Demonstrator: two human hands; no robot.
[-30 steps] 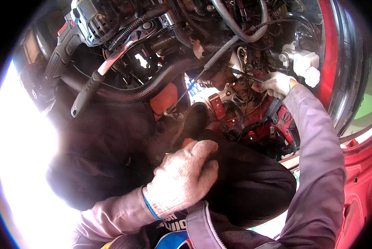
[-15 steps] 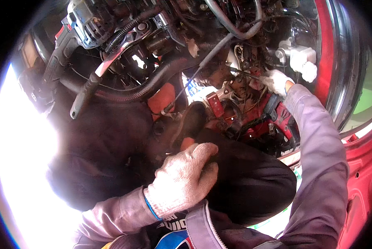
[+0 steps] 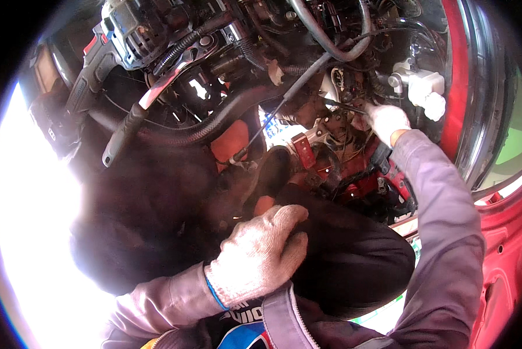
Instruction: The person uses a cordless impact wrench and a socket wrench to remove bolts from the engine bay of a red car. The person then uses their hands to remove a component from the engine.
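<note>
while the gloved left hand [image 3: 258,256] lies flat, fingers together, on the dark-trousered knee [image 3: 342,256] near the body — a brace, it seems — the right hand [image 3: 385,119] stretches far right into the red engine bay [image 3: 360,174], fingers pinched on a thin dark rod [image 3: 342,104] just left of the white reservoir [image 3: 425,92], arm nearly straight.
</note>
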